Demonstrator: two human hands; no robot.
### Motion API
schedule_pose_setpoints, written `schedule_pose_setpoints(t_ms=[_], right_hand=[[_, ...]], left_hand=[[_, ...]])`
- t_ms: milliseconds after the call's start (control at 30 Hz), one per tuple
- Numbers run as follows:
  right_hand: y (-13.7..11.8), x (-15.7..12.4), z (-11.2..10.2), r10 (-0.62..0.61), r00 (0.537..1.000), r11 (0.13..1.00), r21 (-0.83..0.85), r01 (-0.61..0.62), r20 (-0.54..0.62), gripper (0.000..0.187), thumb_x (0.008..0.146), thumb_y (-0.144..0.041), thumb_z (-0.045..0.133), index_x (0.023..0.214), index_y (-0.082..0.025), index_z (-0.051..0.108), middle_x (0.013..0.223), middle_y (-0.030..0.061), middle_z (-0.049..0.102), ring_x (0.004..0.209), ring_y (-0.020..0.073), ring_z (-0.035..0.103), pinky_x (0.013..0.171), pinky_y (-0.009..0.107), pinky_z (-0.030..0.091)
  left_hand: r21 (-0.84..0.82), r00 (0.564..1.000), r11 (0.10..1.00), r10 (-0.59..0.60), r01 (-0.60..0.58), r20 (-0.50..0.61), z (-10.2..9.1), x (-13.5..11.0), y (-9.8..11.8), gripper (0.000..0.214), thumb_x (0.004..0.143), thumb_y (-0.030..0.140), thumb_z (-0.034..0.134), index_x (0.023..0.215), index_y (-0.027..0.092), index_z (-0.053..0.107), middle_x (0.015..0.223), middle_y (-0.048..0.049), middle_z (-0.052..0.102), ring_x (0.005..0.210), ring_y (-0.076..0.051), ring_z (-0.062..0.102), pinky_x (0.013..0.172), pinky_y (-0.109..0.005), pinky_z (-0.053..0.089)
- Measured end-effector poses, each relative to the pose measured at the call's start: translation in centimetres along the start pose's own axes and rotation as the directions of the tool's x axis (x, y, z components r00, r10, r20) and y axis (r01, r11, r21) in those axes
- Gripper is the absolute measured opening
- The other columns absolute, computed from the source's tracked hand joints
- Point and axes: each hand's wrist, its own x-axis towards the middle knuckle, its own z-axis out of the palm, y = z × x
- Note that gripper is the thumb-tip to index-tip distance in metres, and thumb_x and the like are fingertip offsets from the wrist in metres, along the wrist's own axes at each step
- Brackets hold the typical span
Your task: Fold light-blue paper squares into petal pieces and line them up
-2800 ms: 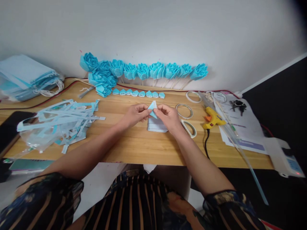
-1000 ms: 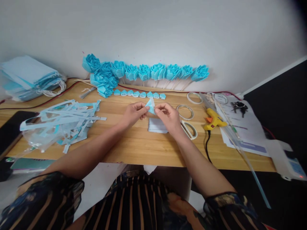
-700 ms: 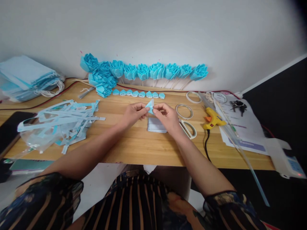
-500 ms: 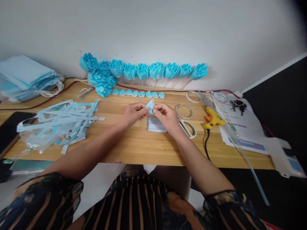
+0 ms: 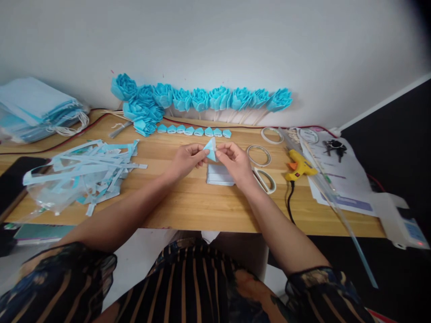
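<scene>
Between my two hands is a small light-blue fabric piece (image 5: 211, 148) folded to a triangle with a white edge on its right. My left hand (image 5: 189, 159) pinches its left side between thumb and fingers. On the right side, my right hand (image 5: 235, 162) pinches it the same way. Just below lies a stack of pale cut squares (image 5: 219, 175), partly hidden by my right hand. Behind my hands runs a row of several folded blue petals (image 5: 199, 132). Scissors with white handles (image 5: 266, 180) lie right of my right wrist, their blades hidden.
Blue fabric flowers on sticks (image 5: 220, 98) lean on the wall. Cut strips (image 5: 97, 170) are heaped at left, near stacked face masks (image 5: 37, 107). At right are tape rolls (image 5: 258, 155), a yellow glue gun (image 5: 300, 166), keys (image 5: 335, 149) and papers (image 5: 350, 175).
The fabric piece now shows a wider, flatter triangular face between my fingertips. My right fingers have shifted slightly right and up; the rest stays in place.
</scene>
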Motion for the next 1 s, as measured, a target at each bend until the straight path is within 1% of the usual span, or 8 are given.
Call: schedule_pose_setpoints(t_ms=[67, 200, 400, 500, 633, 800, 900, 1000], right_hand=[[-0.09, -0.02, -0.01, 0.044, 0.999, 0.996, 0.080, -0.043, -0.010, 0.031, 0.080, -0.046, 0.067, 0.099, -0.023, 0.067, 0.081, 0.0001, 0.069, 0.076, 0.0149, 0.062, 0.074, 0.030, 0.051], [-0.29, -0.19, -0.01, 0.047, 0.998, 0.995, 0.083, -0.050, 0.035, 0.034, 0.080, -0.054, 0.067, 0.083, -0.021, 0.068, 0.079, 0.0002, 0.067, 0.074, 0.0142, 0.058, 0.072, 0.028, 0.049], [0.14, -0.19, -0.02, 0.004, 0.999, 0.997, -0.077, 0.000, 0.052, 0.026, 0.080, -0.045, 0.068, 0.074, -0.020, 0.062, 0.062, -0.0044, 0.053, 0.059, 0.0099, 0.043, 0.056, 0.025, 0.034], [0.17, -0.13, -0.18, -0.032, 0.999, 0.994, -0.102, 0.036, 0.035, 0.024, 0.083, -0.042, 0.064, 0.073, -0.020, 0.061, 0.061, -0.0045, 0.052, 0.058, 0.0099, 0.043, 0.057, 0.025, 0.034], [-0.19, -0.15, -0.41, -0.041, 0.999, 0.994, -0.105, 0.038, -0.030, 0.024, 0.084, -0.041, 0.065, 0.074, -0.020, 0.061, 0.060, -0.0045, 0.052, 0.057, 0.0103, 0.043, 0.057, 0.025, 0.035], [-0.45, -0.20, -0.36, -0.032, 0.999, 0.997, -0.075, 0.029, -0.042, 0.024, 0.083, -0.041, 0.066, 0.072, -0.020, 0.061, 0.059, -0.0051, 0.050, 0.056, 0.0097, 0.041, 0.057, 0.025, 0.035], [-0.38, -0.21, -0.27, -0.035, 0.999, 0.998, -0.048, 0.034, -0.035, 0.022, 0.083, -0.039, 0.066, 0.073, -0.020, 0.062, 0.060, -0.0050, 0.051, 0.056, 0.0096, 0.043, 0.057, 0.025, 0.035], [-0.30, -0.20, -0.25, -0.038, 0.999, 0.998, -0.047, 0.036, -0.031, 0.022, 0.083, -0.040, 0.065, 0.074, -0.019, 0.062, 0.060, -0.0050, 0.052, 0.056, 0.0095, 0.043, 0.057, 0.025, 0.034]], left_hand=[[0.011, 1.000, 1.000, 0.011, -0.011, 0.004, -0.03, 0.01, -0.02, 0.029, 0.077, 0.040, 0.071, 0.067, 0.015, 0.061, 0.056, 0.0015, 0.060, 0.048, -0.007, 0.050, 0.047, -0.019, 0.040], [0.020, 1.000, 1.000, 0.021, -0.021, 0.008, 0.00, -0.06, -0.09, 0.030, 0.077, 0.040, 0.072, 0.067, 0.015, 0.060, 0.058, 0.0009, 0.061, 0.049, -0.007, 0.050, 0.048, -0.019, 0.041], [0.052, 0.999, 0.998, 0.014, -0.016, 0.043, 0.15, -0.14, -0.37, 0.032, 0.075, 0.044, 0.074, 0.068, 0.015, 0.061, 0.060, -0.0001, 0.062, 0.050, -0.007, 0.051, 0.049, -0.019, 0.042], [0.018, 0.999, 1.000, 0.023, -0.023, 0.049, 0.03, -0.02, -0.44, 0.039, 0.078, 0.053, 0.071, 0.069, 0.015, 0.064, 0.061, -0.0024, 0.064, 0.049, -0.008, 0.051, 0.048, -0.020, 0.042], [-0.086, 1.000, 0.996, -0.015, 0.016, 0.011, -0.17, 0.09, -0.28, 0.048, 0.084, 0.062, 0.060, 0.079, 0.014, 0.067, 0.064, -0.0045, 0.065, 0.050, -0.010, 0.054, 0.046, -0.022, 0.041], [-0.041, 1.000, 0.999, -0.008, 0.009, 0.018, -0.01, -0.05, -0.06, 0.037, 0.080, 0.050, 0.069, 0.069, 0.015, 0.063, 0.060, -0.0016, 0.063, 0.050, -0.008, 0.053, 0.048, -0.020, 0.041], [-0.024, 1.000, 1.000, -0.007, 0.007, 0.009, 0.07, -0.09, 0.04, 0.029, 0.075, 0.041, 0.074, 0.070, 0.015, 0.062, 0.057, 0.0005, 0.062, 0.049, -0.008, 0.051, 0.048, -0.020, 0.041], [-0.016, 1.000, 1.000, -0.005, 0.005, 0.003, 0.02, -0.08, 0.10, 0.028, 0.075, 0.040, 0.072, 0.069, 0.015, 0.062, 0.059, 0.0000, 0.062, 0.050, -0.008, 0.052, 0.048, -0.020, 0.041]])
